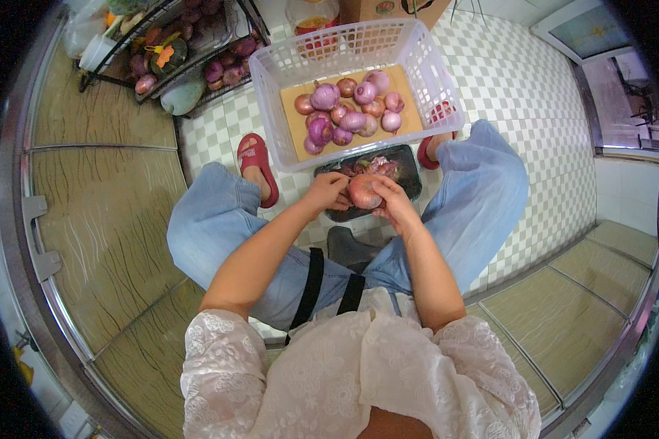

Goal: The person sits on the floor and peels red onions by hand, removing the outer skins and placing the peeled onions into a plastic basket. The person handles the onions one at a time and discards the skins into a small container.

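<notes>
A reddish-brown onion (364,192) is in my right hand (394,202), whose fingers and thumb wrap its right side. Against the onion's left side are the bent fingers of my left hand (329,192); whether they pinch a bit of skin cannot be told. Both hands are above a black plastic tray (412,181) that holds loose onion skins (381,167). Just beyond the tray stands a white plastic basket (263,99) with perforated walls. Several purple and brown onions (353,121) lie in it on a sheet of brown cardboard (296,140).
A black wire rack (159,90) at the upper left holds more onions and a dark green squash (170,56). A pale green gourd (183,97) lies by its foot. Behind the basket are a large plastic bottle (312,19) and a cardboard box (398,12). Cabinets flank both sides.
</notes>
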Action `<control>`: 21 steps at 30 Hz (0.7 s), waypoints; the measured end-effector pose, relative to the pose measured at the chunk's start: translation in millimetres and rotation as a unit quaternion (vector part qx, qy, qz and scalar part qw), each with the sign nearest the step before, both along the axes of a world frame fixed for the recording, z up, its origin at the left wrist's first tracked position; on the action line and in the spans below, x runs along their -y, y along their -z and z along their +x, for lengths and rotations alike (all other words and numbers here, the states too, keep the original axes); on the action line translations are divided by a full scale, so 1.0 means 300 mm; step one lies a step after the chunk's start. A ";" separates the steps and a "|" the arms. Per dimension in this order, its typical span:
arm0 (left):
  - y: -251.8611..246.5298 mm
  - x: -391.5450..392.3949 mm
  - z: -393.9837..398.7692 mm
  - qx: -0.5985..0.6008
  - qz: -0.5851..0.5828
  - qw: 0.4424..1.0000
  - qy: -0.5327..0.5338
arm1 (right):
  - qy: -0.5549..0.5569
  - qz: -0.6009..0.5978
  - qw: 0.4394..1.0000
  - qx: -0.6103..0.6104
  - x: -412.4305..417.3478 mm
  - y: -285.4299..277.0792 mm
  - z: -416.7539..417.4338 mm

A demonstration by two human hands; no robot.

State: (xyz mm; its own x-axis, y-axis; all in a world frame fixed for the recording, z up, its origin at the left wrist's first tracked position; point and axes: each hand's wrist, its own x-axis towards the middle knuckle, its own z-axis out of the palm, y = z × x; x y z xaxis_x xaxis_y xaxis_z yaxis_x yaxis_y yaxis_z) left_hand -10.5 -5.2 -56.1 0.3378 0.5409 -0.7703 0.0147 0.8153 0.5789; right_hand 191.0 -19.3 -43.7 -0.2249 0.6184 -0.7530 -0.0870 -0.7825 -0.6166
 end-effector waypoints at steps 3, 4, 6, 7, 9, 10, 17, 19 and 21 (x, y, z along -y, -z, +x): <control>-0.029 0.013 0.024 0.044 0.030 0.999 0.000 | 0.098 0.021 0.995 -0.001 0.011 0.016 -0.020; -0.038 0.024 0.036 0.061 0.055 0.997 0.005 | 0.101 0.021 0.995 -0.012 0.015 0.021 -0.021; -0.025 0.044 0.049 0.067 0.142 0.988 0.008 | 0.108 0.022 0.993 -0.034 0.023 0.019 -0.023; -0.019 0.051 0.053 0.070 0.185 0.980 0.009 | 0.096 0.023 0.995 -0.033 0.026 0.013 -0.026; -0.014 0.057 0.056 -0.029 0.285 0.958 0.028 | 0.074 0.024 0.997 -0.030 0.031 -0.001 -0.033; -0.015 0.061 0.057 -0.023 0.287 0.957 0.021 | 0.073 0.025 0.997 -0.026 0.033 0.000 -0.032; -0.078 0.039 0.035 0.022 0.212 0.977 0.012 | -0.100 0.286 0.916 0.261 0.024 -0.006 -0.006; -0.091 0.038 0.033 0.046 0.196 0.979 -0.002 | -0.110 0.340 0.890 0.284 0.019 -0.069 -0.010; -0.087 0.037 0.031 0.045 0.212 0.976 0.002 | -0.095 0.452 0.842 0.279 0.020 -0.080 -0.004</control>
